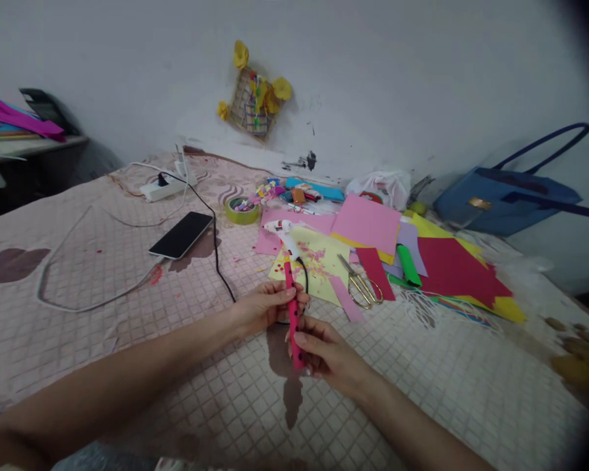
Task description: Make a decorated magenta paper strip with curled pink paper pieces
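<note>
A slim pink tube [293,314] with dark dots along it stands out in front of me, tilted away. My left hand [262,305] pinches its upper part between thumb and fingers. Lower down, my right hand [328,351] grips the same tube near its bottom end. Just past the tube's top lies a white hot glue gun [287,239], its black cord curving down behind my left hand. Under the glue gun, pale yellow paper [324,265] carries small pink scraps. Gold-handled scissors [360,284] rest to the right, beside pink and red paper strips.
A phone [182,235] on a white cable and a power strip [164,188] are at left. Green tape [242,210] sits near the middle. On the right are coloured sheets [456,265], a green marker-like object [408,265], white string [419,307] and a blue handbag [508,196].
</note>
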The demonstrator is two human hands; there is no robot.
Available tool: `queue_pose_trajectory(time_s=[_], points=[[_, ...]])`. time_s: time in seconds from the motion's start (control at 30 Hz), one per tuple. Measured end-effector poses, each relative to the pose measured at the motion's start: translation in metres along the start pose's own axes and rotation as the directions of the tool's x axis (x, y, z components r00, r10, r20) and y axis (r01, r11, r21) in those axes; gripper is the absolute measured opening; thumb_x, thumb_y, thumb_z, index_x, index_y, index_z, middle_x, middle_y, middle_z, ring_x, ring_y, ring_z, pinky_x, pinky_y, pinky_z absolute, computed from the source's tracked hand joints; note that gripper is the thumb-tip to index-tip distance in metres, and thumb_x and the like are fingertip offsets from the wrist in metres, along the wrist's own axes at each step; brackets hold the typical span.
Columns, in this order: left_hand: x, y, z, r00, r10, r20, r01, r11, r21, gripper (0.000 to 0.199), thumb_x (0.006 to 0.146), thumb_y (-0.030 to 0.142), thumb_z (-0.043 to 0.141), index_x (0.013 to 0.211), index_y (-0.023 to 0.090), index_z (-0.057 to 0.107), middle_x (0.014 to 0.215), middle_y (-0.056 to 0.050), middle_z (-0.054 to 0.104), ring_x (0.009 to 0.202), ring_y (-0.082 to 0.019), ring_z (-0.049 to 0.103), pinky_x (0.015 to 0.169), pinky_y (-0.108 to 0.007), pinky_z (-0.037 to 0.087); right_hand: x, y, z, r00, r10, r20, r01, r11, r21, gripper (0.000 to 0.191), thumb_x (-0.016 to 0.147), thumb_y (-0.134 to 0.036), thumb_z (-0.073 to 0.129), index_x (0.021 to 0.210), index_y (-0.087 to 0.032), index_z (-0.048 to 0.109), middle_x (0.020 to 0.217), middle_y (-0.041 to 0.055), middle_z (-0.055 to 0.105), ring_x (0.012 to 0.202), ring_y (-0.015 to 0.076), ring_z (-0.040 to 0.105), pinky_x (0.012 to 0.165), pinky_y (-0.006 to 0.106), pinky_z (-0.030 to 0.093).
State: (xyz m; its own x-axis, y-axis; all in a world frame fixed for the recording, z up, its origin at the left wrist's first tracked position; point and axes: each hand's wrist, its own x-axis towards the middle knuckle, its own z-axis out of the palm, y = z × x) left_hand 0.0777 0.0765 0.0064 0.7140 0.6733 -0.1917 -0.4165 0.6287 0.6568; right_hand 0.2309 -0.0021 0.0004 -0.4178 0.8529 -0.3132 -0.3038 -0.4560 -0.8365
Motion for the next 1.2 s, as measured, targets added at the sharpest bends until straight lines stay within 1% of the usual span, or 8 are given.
queue_pose_trajectory(time_s=[0.17, 0.37, 0.53, 0.63, 0.73, 0.87, 1.03, 1.2], points=[[-0.003, 0.002, 0.002, 0.995, -0.021, 0.093, 0.021, 1.0, 0.006, 0.028, 0.079, 0.018, 0.062, 0.106, 0.013, 0.062, 0.105, -0.01, 0.067, 0.088, -0.015, 0.064, 0.081, -0.027, 0.046, 0.0, 0.0, -0.002, 1.0, -0.005, -0.028, 0.007, 0.995, 0.098, 0.024, 0.074, -0.035, 0.068, 0.083, -0.014, 0.062, 0.061, -0.0019, 0.058, 0.041, 0.0038, 0.046, 0.035, 0.014, 0.029], [-0.003, -0.006, 0.0, 0.993, -0.022, 0.113, 0.015, 0.998, 0.063, 0.021, 0.075, 0.017, 0.067, 0.095, 0.012, 0.065, 0.088, -0.008, 0.069, 0.074, -0.013, 0.063, 0.072, -0.023, 0.046, -0.002, -0.001, -0.004, 1.0, -0.028, -0.001, 0.028, 0.99, 0.142, 0.019, 0.077, -0.032, 0.065, 0.085, -0.015, 0.064, 0.067, 0.0005, 0.061, 0.049, 0.0056, 0.05, 0.044, 0.016, 0.036], [-0.004, -0.004, 0.003, 0.994, -0.024, 0.104, 0.017, 0.997, 0.069, 0.024, 0.076, 0.018, 0.065, 0.099, 0.012, 0.064, 0.092, -0.009, 0.069, 0.077, -0.014, 0.064, 0.071, -0.024, 0.046, -0.003, -0.002, -0.003, 1.0, -0.016, 0.005, 0.015, 0.99, 0.14, 0.021, 0.077, -0.034, 0.065, 0.086, -0.015, 0.064, 0.065, 0.0, 0.06, 0.048, 0.0055, 0.049, 0.043, 0.017, 0.035], [-0.003, -0.002, 0.002, 0.997, -0.017, 0.076, 0.012, 0.998, 0.064, 0.026, 0.078, 0.023, 0.064, 0.102, 0.014, 0.063, 0.097, -0.01, 0.069, 0.081, -0.015, 0.064, 0.073, -0.026, 0.046, -0.002, -0.002, -0.002, 1.0, -0.006, 0.009, 0.005, 0.988, 0.154, 0.022, 0.077, -0.035, 0.065, 0.085, -0.014, 0.063, 0.064, -0.0003, 0.059, 0.044, 0.005, 0.048, 0.038, 0.016, 0.031], [-0.001, 0.0, 0.0, 1.0, 0.006, 0.002, -0.007, 0.994, 0.111, 0.025, 0.08, 0.033, 0.061, 0.093, 0.012, 0.065, 0.092, -0.011, 0.07, 0.078, -0.016, 0.065, 0.074, -0.027, 0.046, -0.001, -0.001, -0.002, 0.999, 0.001, 0.052, -0.009, 0.988, 0.154, 0.023, 0.078, -0.035, 0.064, 0.085, -0.014, 0.063, 0.065, 0.0006, 0.06, 0.042, 0.0049, 0.048, 0.035, 0.016, 0.028], [-0.001, 0.003, 0.002, 0.998, 0.032, -0.06, -0.022, 0.986, 0.165, 0.038, 0.082, 0.046, 0.053, 0.088, 0.011, 0.066, 0.087, -0.013, 0.07, 0.08, -0.019, 0.065, 0.075, -0.029, 0.046, -0.002, 0.0, -0.004, 0.996, 0.02, 0.086, -0.035, 0.984, 0.177, 0.021, 0.079, -0.034, 0.062, 0.086, -0.015, 0.062, 0.068, 0.0013, 0.061, 0.044, 0.0056, 0.05, 0.038, 0.016, 0.031], [-0.004, 0.007, 0.006, 1.0, 0.012, 0.025, -0.016, 0.986, 0.168, 0.026, 0.079, 0.035, 0.061, 0.093, 0.013, 0.064, 0.09, -0.012, 0.069, 0.076, -0.017, 0.064, 0.072, -0.028, 0.046, -0.004, -0.001, -0.004, 0.995, -0.005, 0.098, -0.015, 0.98, 0.201, 0.021, 0.082, -0.033, 0.058, 0.091, -0.015, 0.063, 0.069, 0.0018, 0.062, 0.046, 0.0056, 0.051, 0.04, 0.016, 0.033], [-0.003, 0.005, 0.002, 1.0, 0.026, -0.009, -0.024, 0.986, 0.163, 0.019, 0.077, 0.032, 0.065, 0.079, 0.013, 0.061, 0.08, -0.006, 0.068, 0.07, -0.013, 0.062, 0.066, -0.023, 0.045, -0.002, -0.001, -0.005, 0.993, -0.029, 0.113, 0.009, 0.984, 0.177, 0.028, 0.086, -0.039, 0.052, 0.096, -0.015, 0.062, 0.069, 0.002, 0.061, 0.044, 0.006, 0.05, 0.037, 0.016, 0.033]])
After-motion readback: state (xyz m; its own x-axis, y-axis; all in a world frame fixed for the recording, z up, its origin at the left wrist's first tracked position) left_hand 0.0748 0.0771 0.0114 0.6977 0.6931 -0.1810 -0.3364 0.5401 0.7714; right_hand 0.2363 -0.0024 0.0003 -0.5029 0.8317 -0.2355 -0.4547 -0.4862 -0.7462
